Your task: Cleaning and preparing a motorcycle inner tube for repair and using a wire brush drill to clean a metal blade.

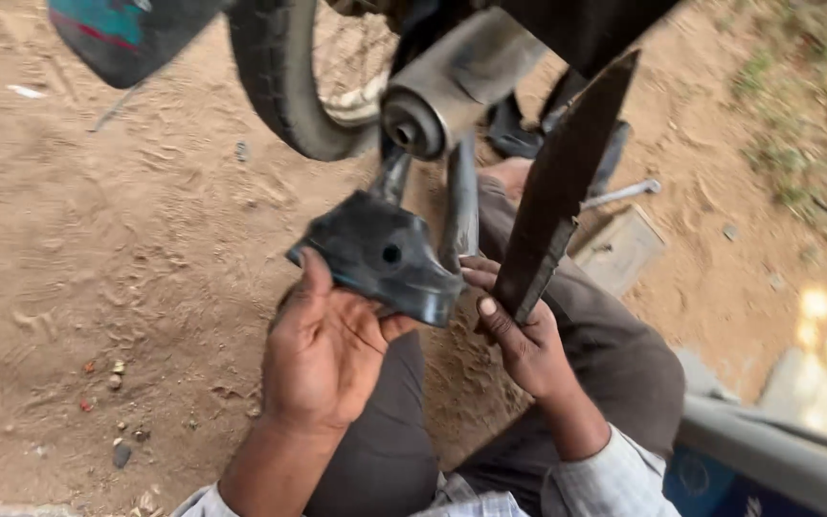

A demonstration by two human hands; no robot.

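Left hand [323, 354] grips a black plastic cover [380, 257] from below, thumb on its near edge, fingers closed around it. Right hand [521, 337] is closed on the lower end of a long dark panel [565, 182], which stands tilted, just beside the cover. Both parts are held over the person's lap. Above them hang a motorcycle exhaust pipe [452, 84] and rear tyre [275, 77], over sandy ground [98, 268]
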